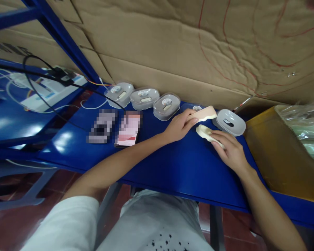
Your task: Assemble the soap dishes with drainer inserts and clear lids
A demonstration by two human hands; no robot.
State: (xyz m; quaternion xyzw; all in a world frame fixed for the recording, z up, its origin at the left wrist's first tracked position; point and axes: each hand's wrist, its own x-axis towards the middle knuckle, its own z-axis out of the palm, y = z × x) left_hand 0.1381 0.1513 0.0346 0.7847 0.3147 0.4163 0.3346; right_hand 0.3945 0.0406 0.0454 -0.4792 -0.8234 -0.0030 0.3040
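My left hand (180, 125) is closed on a pale pink and cream piece (205, 114) with a wavy lower edge, above the blue table (170, 167). Just below and to the right, my right hand (230, 148) grips a cream curved piece (204, 131). The two pieces are close but apart. Behind my hands a grey oval dish (230, 122) with a dark slot sits at the right. A clear lid (189, 107) with a round sticker lies partly hidden behind my left hand.
Grey oval cases (146, 98) with clear lids line the cardboard wall (157, 52). Two blurred phones (102, 126) lie at the left, near cables and a white power strip (54, 92). At the right stands a brown box (282, 153) with plastic-wrapped items.
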